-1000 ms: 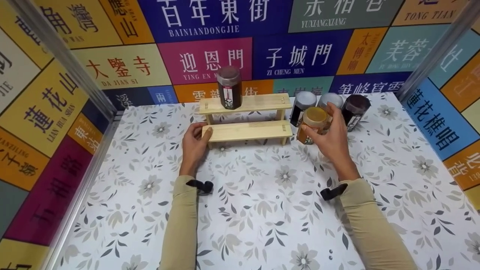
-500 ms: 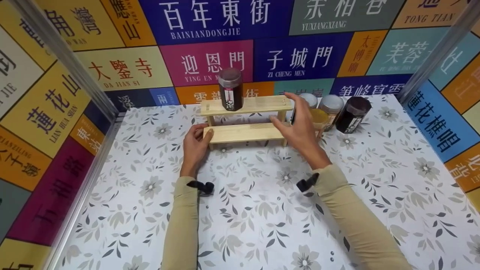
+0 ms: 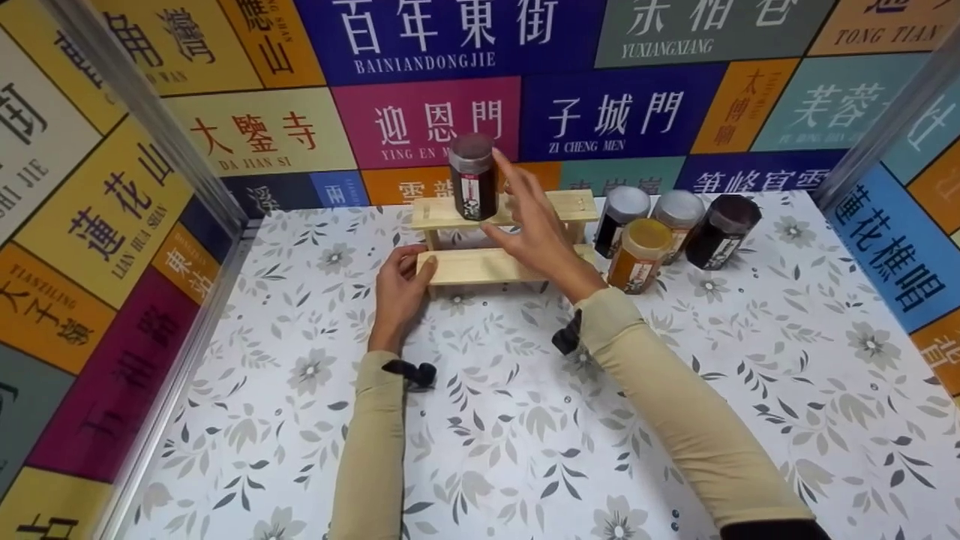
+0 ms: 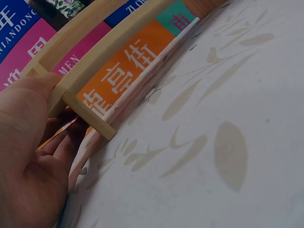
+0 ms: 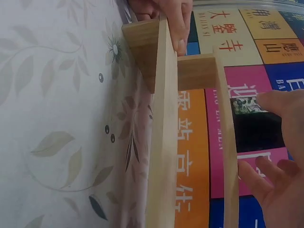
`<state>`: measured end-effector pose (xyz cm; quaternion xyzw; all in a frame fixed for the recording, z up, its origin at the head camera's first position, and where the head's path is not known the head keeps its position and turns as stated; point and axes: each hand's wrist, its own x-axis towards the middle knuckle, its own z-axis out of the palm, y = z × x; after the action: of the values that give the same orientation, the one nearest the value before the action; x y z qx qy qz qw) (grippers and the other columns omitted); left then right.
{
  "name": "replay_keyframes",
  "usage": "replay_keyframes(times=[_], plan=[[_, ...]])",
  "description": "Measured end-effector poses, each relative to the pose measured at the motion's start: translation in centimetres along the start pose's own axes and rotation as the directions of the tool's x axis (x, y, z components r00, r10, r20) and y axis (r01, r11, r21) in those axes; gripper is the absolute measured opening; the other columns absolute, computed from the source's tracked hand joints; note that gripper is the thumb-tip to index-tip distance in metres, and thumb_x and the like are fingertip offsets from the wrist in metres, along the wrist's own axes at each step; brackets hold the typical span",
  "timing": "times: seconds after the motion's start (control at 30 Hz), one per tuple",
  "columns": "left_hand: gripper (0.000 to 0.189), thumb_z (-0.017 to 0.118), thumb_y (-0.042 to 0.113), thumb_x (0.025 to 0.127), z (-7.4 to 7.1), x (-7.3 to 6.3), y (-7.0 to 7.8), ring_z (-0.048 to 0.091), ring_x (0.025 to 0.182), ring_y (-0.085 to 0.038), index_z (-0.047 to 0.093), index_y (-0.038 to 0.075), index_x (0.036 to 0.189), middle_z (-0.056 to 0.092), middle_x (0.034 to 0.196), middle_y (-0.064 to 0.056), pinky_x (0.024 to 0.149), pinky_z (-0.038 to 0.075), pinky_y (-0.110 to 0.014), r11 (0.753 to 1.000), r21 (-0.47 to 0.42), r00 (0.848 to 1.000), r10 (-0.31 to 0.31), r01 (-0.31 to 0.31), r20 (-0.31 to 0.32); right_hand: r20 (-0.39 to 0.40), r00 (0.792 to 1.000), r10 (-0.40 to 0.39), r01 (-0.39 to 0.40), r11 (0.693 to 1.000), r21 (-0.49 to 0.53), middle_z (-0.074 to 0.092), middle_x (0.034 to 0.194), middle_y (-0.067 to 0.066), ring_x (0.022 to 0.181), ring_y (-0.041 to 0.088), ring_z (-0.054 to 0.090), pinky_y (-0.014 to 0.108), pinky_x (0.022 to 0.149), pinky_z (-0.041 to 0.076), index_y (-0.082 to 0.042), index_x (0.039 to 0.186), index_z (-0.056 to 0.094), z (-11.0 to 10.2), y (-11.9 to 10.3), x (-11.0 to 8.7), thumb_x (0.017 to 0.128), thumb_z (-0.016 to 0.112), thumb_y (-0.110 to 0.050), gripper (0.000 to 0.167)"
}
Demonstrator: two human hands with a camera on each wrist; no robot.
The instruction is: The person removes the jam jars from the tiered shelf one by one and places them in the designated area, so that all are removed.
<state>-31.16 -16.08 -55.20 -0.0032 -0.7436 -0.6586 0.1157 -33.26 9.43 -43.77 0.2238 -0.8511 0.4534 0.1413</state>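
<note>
A two-step wooden shelf point(image 3: 480, 268) stands on the patterned tablecloth. My left hand point(image 3: 400, 289) grips the left end of its lower step, thumb on top and fingers behind; the left wrist view shows this hand point(image 4: 35, 152) at the wooden end. On the upper step stands a dark, lidded jar point(image 3: 474, 180) with a red and white label, upright. My right hand point(image 3: 534, 232) reaches over the lower step, thumb and fingers spread at the jar's right side. In the right wrist view the thumb lies close to the dark jar point(image 5: 256, 128); contact is unclear.
Right of the shelf stand an amber jar point(image 3: 639, 259), a white-lidded dark jar point(image 3: 624, 221), a white-lidded paler jar point(image 3: 677, 225) and a dark jar point(image 3: 722, 232), close together. Printed panels point(image 3: 615, 112) wall the table's back and sides.
My right hand has let go of the amber jar beside the shelf and moved left to the dark jar on the upper step. The left hand keeps its hold.
</note>
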Motion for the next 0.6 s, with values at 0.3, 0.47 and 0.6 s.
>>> replay_keyframes(times=[0.3, 0.47, 0.6], plan=[[0.033, 0.078, 0.025, 0.102, 0.0, -0.1, 0.0, 0.073, 0.125, -0.022, 0.07, 0.009, 0.129, 0.078, 0.13, -0.011, 0.101, 0.06, -0.034, 1.0, 0.023, 1.0, 0.013, -0.014, 0.011, -0.071, 0.997, 0.006, -0.009, 0.999, -0.043, 0.028, 0.177, -0.001, 0.152, 0.03, 0.049, 0.049, 0.106, 0.059, -0.043, 0.171, 0.019, 1.3, -0.1, 1.8, 0.09, 0.091, -0.03, 0.109], [0.03, 0.078, 0.023, 0.102, -0.1, -0.1, 0.0, 0.074, 0.124, -0.022, 0.07, 0.01, 0.128, 0.078, 0.129, -0.011, 0.1, 0.06, -0.033, 0.999, 0.028, 1.0, 0.031, -0.031, -0.002, -0.163, 0.986, 0.014, -0.021, 0.999, -0.046, 0.047, 0.166, 0.003, 0.149, 0.02, 0.054, 0.044, 0.114, 0.054, -0.032, 0.165, 0.024, 2.6, -0.9, 2.7, 0.089, 0.091, -0.04, 0.102], [0.03, 0.077, 0.024, 0.103, 0.1, 0.0, 0.0, 0.074, 0.123, -0.022, 0.07, 0.011, 0.129, 0.078, 0.129, -0.011, 0.098, 0.06, -0.032, 0.999, 0.039, 1.0, 0.02, -0.02, -0.004, -0.247, 0.968, 0.031, -0.045, 0.998, -0.047, 0.054, 0.161, 0.005, 0.143, 0.021, 0.061, 0.042, 0.111, 0.056, -0.027, 0.161, 0.028, 3.7, -1.1, 3.2, 0.091, 0.09, -0.04, 0.094]])
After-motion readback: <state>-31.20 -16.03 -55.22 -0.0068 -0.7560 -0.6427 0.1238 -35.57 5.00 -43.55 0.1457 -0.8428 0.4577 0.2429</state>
